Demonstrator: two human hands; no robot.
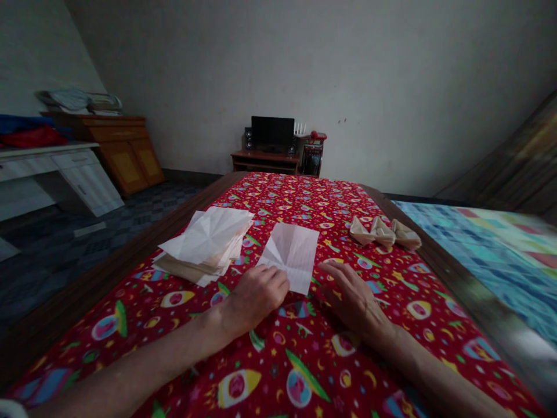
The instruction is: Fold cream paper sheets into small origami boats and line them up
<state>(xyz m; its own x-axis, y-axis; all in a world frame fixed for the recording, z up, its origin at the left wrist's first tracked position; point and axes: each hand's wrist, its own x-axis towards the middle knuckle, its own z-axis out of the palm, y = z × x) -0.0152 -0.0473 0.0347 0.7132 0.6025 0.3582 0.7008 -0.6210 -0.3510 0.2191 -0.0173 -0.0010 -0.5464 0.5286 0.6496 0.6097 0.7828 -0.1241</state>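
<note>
A creased white sheet of paper (293,252) lies flat on the red patterned tablecloth (270,383) in front of me. My left hand (263,290) rests on its lower left corner with the fingers curled down; whether they pinch the edge is hidden. Just right of the sheet, my right hand (350,293) hovers or rests near the cloth, fingers stretched out and holding nothing. To the left is a stack of creased papers (209,238), white on top and browner below. Several folded paper shapes (383,232) stand in a row at the right.
The table's dark wooden edge (474,307) runs along the right, beside a bed with a blue patterned cover (483,255). At the back are a monitor (272,132) and speakers on a low stand. A white desk (82,174) and wooden cabinet (126,151) stand left.
</note>
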